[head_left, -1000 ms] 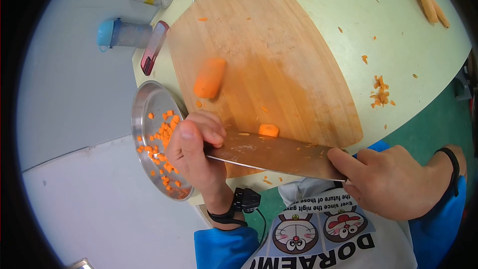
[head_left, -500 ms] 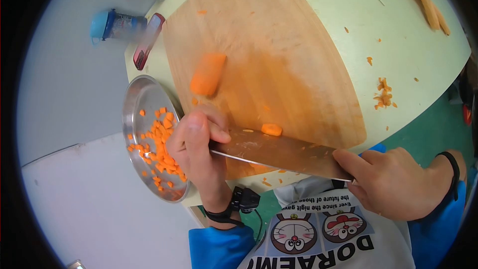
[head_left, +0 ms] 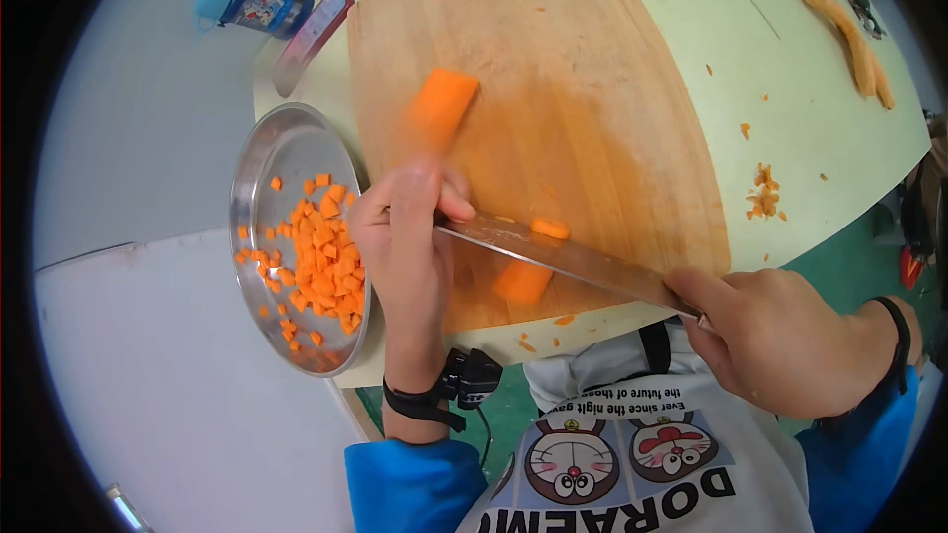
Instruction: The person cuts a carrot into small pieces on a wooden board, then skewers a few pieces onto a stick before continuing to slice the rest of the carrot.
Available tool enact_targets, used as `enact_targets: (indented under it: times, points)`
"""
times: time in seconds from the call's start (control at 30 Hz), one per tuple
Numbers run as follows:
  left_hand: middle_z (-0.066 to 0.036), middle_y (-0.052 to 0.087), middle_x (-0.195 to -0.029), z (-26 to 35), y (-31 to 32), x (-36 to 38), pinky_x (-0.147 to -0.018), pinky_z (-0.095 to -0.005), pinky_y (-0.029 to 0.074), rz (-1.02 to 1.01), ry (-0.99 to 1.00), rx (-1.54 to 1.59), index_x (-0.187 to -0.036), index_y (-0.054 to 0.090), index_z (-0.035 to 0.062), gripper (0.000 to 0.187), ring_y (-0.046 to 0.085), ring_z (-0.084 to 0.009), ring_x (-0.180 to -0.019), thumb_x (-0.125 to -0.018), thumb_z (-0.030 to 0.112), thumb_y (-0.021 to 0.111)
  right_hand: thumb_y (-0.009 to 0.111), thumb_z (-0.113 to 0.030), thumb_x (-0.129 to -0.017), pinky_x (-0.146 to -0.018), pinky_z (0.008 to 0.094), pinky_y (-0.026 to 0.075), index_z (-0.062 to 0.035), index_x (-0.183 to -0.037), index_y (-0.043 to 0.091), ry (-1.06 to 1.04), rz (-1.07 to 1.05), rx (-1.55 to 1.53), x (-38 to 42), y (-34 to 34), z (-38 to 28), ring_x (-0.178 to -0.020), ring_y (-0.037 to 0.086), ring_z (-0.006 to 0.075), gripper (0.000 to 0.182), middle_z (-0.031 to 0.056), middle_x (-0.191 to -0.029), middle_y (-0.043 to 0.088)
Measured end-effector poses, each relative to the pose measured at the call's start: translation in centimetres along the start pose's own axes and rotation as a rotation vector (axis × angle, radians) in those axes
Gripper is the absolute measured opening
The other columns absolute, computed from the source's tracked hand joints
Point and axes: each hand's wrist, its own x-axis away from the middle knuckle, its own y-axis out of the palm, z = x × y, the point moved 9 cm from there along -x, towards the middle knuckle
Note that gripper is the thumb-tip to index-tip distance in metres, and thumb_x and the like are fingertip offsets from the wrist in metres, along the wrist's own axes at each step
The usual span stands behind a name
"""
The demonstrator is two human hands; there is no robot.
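A kitchen knife (head_left: 583, 259) slants over the lower part of the wooden cutting board (head_left: 632, 99). My right hand (head_left: 775, 341) is closed at its handle end, and the handle itself is hidden. The fingers of my left hand (head_left: 407, 222) are curled on the far end of the blade. A small carrot piece (head_left: 549, 228) lies beside the blade on the far side. Nearer to me, partly under the knife, is a flat orange carrot piece (head_left: 523, 281). Beyond my left hand rests a thick carrot chunk (head_left: 442, 107), its near end blurred.
Left of the board, a round metal dish (head_left: 259, 138) holds several diced carrot cubes (head_left: 321, 247). Behind it are a pink-edged phone-like object (head_left: 314, 39) and a blue-capped bottle (head_left: 259, 2). Peeled brown-orange roots (head_left: 851, 39) and carrot scraps (head_left: 764, 193) lie on the right.
The view has shifted, bringing a blue item into sight at the top right. The blade has turned to show less of its face, and the flat carrot piece near me is more exposed.
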Motion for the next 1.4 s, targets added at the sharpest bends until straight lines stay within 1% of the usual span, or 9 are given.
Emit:
enact_targets:
  times: [0.53,0.6,0.63,0.7,0.77,0.87,1.13,1.2,1.4]
  points:
    - [-0.006,0.046,-0.062,-2.1,-0.7,0.0,-0.058,-0.0259,0.033,-0.011,0.054,0.178,-0.064,0.047,0.0013,0.032,0.04,-0.0136,-0.059,-0.092,0.016,0.043,0.052,-0.001,-0.076,-0.054,0.0433,0.047,0.0047,-0.087,0.047,0.104,-0.067,0.023,-0.1,0.5,-0.6,-0.061,0.058,0.0371,0.014,0.0203,-0.065,0.056]
    - [-0.005,0.048,-0.073,-1.0,-1.8,0.2,-0.062,-0.0247,0.036,0.172,0.034,-0.18,-0.078,0.052,-0.0002,0.023,0.043,-0.0128,-0.066,-0.092,0.016,0.043,0.052,-0.002,-0.077,-0.056,0.0432,0.048,0.005,-0.086,0.049,0.119,-0.026,0.069,-0.3,0.1,-0.7,-0.063,0.059,0.0375,0.012,0.0212,-0.067,0.057]
    - [-0.005,0.048,-0.073,-0.3,-1.5,0.6,-0.062,-0.0247,0.036,0.179,0.055,-0.175,-0.078,0.052,-0.0002,0.023,0.043,-0.0128,-0.066,-0.092,0.016,0.043,0.052,-0.002,-0.077,-0.056,0.0432,0.048,0.005,-0.086,0.049,0.111,-0.013,0.086,-0.4,-0.1,-0.8,-0.063,0.059,0.0375,0.012,0.0212,-0.067,0.057]
    - [-0.003,0.048,-0.089,4.8,-2.4,5.1,-0.067,-0.0251,0.037,0.562,0.482,-0.513,-0.094,0.052,0.0007,0.02,0.044,-0.0117,-0.076,-0.092,0.019,0.044,0.052,-0.004,-0.079,-0.057,0.0437,0.047,0.0053,-0.086,0.049,0.093,0.007,0.049,-0.3,-0.2,-0.7,-0.062,0.058,0.0382,0.011,0.0224,-0.067,0.057]
    - [-0.01,0.049,-0.1,2.6,-1.7,7.2,-0.078,-0.032,0.036,0.328,0.386,-0.499,-0.1,0.049,0.0029,0.028,0.046,-0.0193,-0.09,-0.083,0.022,0.06,0.052,-0.005,-0.081,-0.056,0.0435,0.047,0.005,-0.087,0.05,0.102,0.023,0.031,-0.2,-0.4,-0.5,-0.061,0.058,0.0384,0.012,0.0221,-0.065,0.056]
    - [-0.009,0.05,-0.095,-0.2,1.5,8.4,-0.076,-0.0304,0.04,0.144,0.262,-0.784,-0.098,0.052,0.0017,0.026,0.048,-0.0191,-0.086,-0.08,0.015,0.063,0.05,-0.009,-0.084,-0.054,0.0433,0.046,0.0039,-0.088,0.05,0.097,0.068,-0.056,0.4,-0.8,-0.3,-0.057,0.057,0.0385,0.013,0.0215,-0.06,0.054]
    - [-0.009,0.054,-0.088,-1.0,1.8,9.8,-0.074,-0.0316,0.041,0.198,0.327,-0.861,-0.092,0.055,0.0019,0.025,0.051,-0.0239,-0.084,-0.073,0.009,0.07,0.05,-0.011,-0.085,-0.048,0.0427,0.045,0.0023,-0.089,0.048,0.052,0.149,-0.111,1.5,-1.0,-1.2,-0.053,0.056,0.0373,0.014,0.0193,-0.054,0.052]
    - [-0.007,0.057,-0.087,-1.5,1.2,10.1,-0.079,-0.0354,0.036,0.297,0.271,-0.796,-0.089,0.056,0.0049,0.029,0.049,-0.026,-0.087,-0.067,0.013,0.074,0.051,-0.01,-0.084,-0.046,0.0419,0.045,0.0017,-0.089,0.046,-0.063,0.186,-0.034,1.2,-0.2,-1.8,-0.052,0.056,0.0363,0.014,0.0185,-0.053,0.052]
    - [-0.007,0.057,-0.087,-2.1,1.3,10.5,-0.076,-0.0347,0.035,0.34,0.245,-0.799,-0.086,0.056,0.0062,0.028,0.051,-0.0267,-0.084,-0.067,0.013,0.074,0.055,-0.009,-0.078,-0.045,0.0418,0.047,0.0011,-0.09,0.043,-0.075,0.162,0.032,1.3,0.6,-2.5,-0.051,0.057,0.0345,0.021,0.0163,-0.058,0.055]
